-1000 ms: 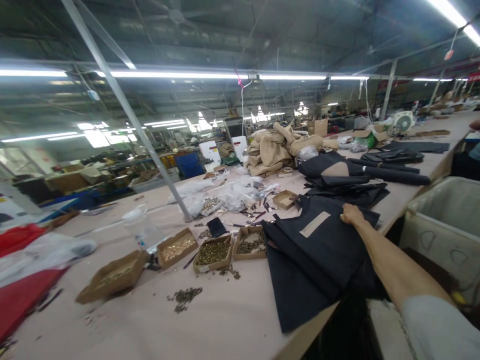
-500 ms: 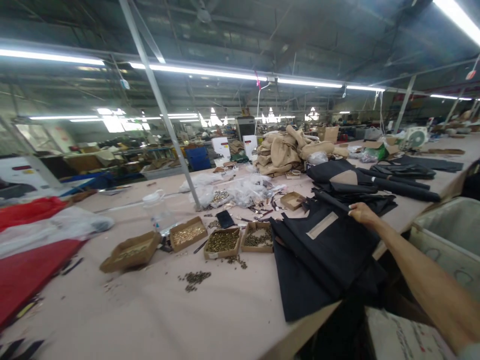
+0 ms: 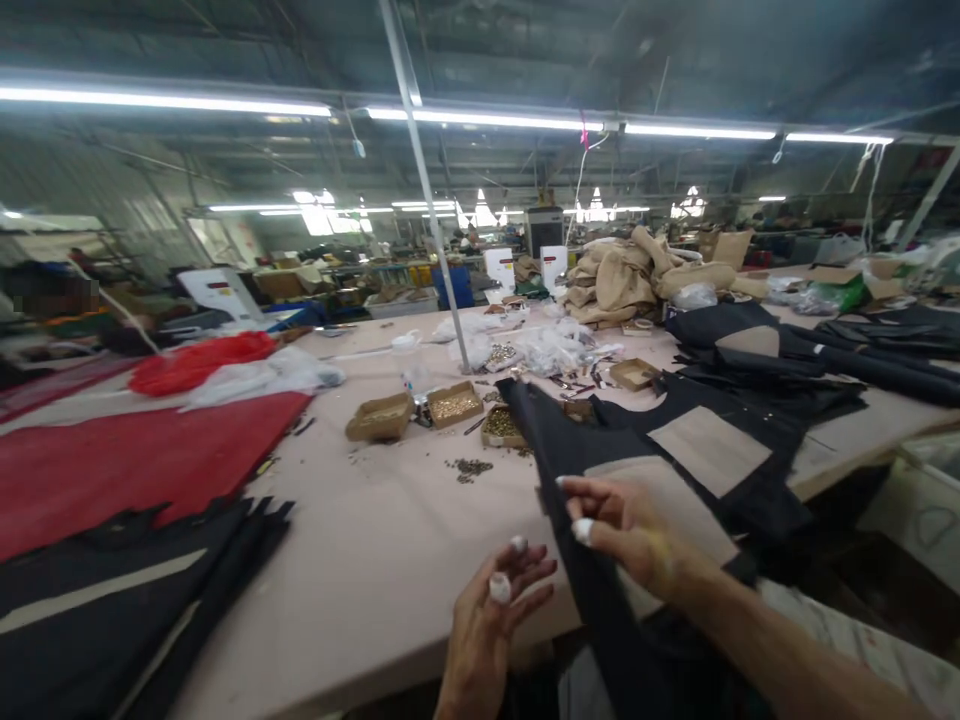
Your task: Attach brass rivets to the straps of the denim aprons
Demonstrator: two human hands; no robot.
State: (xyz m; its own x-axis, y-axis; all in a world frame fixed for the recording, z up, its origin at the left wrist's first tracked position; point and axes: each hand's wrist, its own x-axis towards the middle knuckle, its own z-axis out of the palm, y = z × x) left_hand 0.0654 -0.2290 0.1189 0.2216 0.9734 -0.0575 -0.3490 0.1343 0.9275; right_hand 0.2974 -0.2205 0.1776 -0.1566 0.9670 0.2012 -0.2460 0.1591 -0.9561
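Observation:
My right hand (image 3: 630, 530) is closed on a black fabric piece (image 3: 551, 440) with a beige patch, lifted at the table's front edge. Part of this piece hangs over the edge. White wraps cover some fingertips on both hands. My left hand (image 3: 491, 610) is just left of the fabric, fingers spread, holding nothing. Behind the held piece, more black fabric (image 3: 637, 418) with a beige rectangle (image 3: 711, 450) lies on the table.
Cardboard trays (image 3: 380, 430) with small metal parts stand mid-table, beside a loose pile of studs (image 3: 471, 468). Red material (image 3: 150, 465) and black pieces (image 3: 97, 560) lie at left. A metal pole (image 3: 431, 200) rises behind the trays. Beige fabric (image 3: 619, 280) is heaped at the back.
The view has turned left. My right hand has brought a black piece leftward and nearer, off the other black fabric. My left hand has come into view.

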